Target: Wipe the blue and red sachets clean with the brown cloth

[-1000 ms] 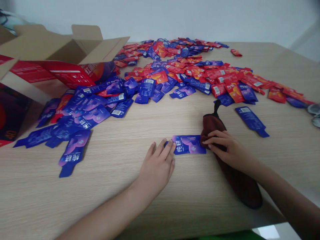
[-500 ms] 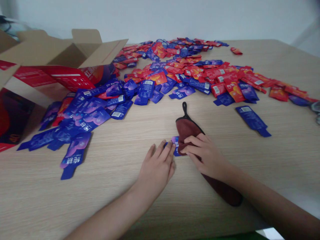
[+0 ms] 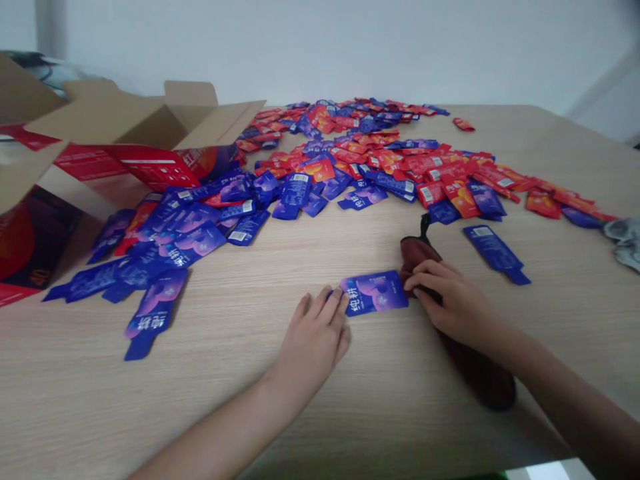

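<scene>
Flat on the table lies a blue and purple sachet (image 3: 377,293) with white lettering. My left hand (image 3: 314,337) rests on its left end, fingers stretched out and pressing it down. My right hand (image 3: 457,300) is closed on a dark brown folded cloth (image 3: 477,370) with black edging and a loop at its far tip. The cloth's upper part touches or nearly touches the sachet's right end. Part of the cloth is hidden under my right hand and forearm. Another blue sachet (image 3: 495,252) lies barcode side up beyond my right hand.
Red and blue sachets (image 3: 380,157) are heaped across the back. A pile of blue sachets (image 3: 170,240) lies left, in front of an open cardboard box (image 3: 95,117). At the right edge sits a crumpled grey item (image 3: 625,241). A wall stands behind the table.
My right hand and the brown cloth have slid right along the sachet, uncovering its printed face. My left hand stays on the sachet's left end. The view has tilted slightly upward.
</scene>
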`<state>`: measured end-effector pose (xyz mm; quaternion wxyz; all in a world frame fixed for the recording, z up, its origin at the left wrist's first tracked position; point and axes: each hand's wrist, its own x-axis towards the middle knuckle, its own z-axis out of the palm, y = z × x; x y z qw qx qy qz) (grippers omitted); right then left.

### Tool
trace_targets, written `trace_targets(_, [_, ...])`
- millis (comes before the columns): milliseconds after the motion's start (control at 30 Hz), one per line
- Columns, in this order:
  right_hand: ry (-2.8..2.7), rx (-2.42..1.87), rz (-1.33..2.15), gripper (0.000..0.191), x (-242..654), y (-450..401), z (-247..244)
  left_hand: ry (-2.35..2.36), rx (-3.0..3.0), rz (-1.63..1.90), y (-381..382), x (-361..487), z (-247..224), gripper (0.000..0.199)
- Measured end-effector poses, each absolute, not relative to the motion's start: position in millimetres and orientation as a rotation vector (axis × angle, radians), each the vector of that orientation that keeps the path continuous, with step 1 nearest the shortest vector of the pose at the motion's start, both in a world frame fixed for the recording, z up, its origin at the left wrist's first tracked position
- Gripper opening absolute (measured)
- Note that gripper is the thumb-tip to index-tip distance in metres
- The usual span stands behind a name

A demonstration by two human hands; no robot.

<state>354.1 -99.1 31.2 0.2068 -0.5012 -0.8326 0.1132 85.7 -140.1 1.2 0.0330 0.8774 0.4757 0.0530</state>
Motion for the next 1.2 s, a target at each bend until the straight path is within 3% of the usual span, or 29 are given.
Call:
trace_targets(267, [-2.071,-1.174,0.37,0.027,275.0,-98.2,59.7,1.489,2.706,0.19,-139.8,87.7,3.3,0.047])
trace_targets(533, [-1.912,-1.501,0.232,0.02,365.4,-90.7,83.8,1.448,2.679,0.224,-138.0,82.0,-2.9,0.05])
trace_targets(667, [-1.893,-1.439,0.227,0.019,357.2,-86.5,92.4,1.46,2.68,0.214,-138.6,83.1,-0.6,0.05])
trace_targets(833, [-2.159,-1.269,0.295,0.029,278.4,-92.7,52.0,1.496,2.787,0.23,-142.3,83.1,-14.5,0.051])
trace_targets(933, [-2.329,-1.252,0.122,0.035,248.8,-99.6,17.4,1.493,2.915,0.246,-137.5,77.2,-40.0,0.045])
trace_targets(1000, [-2.335,-1.277,0.044,0.037,248.5,-102.8,0.5,1.43,3.045,0.284,-132.5,72.2,-55.8,0.04])
trace_targets(1200, [-2.222,-1.531,0.048,0.047,309.5,-103.6,-19.2,1.488,3.043,0.396,-129.9,66.0,-60.8,0.055])
